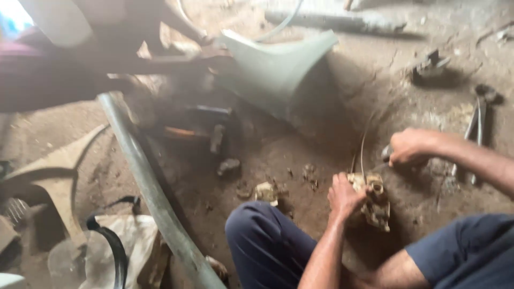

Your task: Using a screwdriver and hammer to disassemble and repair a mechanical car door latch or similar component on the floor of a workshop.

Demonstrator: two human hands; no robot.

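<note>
My left hand [344,197] grips a small dirty metal engine part [376,202] that rests on the dirt floor between my knees. A thin wire [363,150] rises from that part. My right hand [408,147] is closed around a dark tool handle [386,153] just above and to the right of the part. The view is blurred, so the tool's tip is hard to make out. My legs in dark blue trousers [267,241] frame the bottom of the view.
A grey-green vehicle body panel [273,69] stands behind the work spot. A long grey curved tube [150,187] runs down the left. Pliers [474,131] lie at the right. Small metal bits [266,191] and cloth [128,241] are scattered on the dirt floor.
</note>
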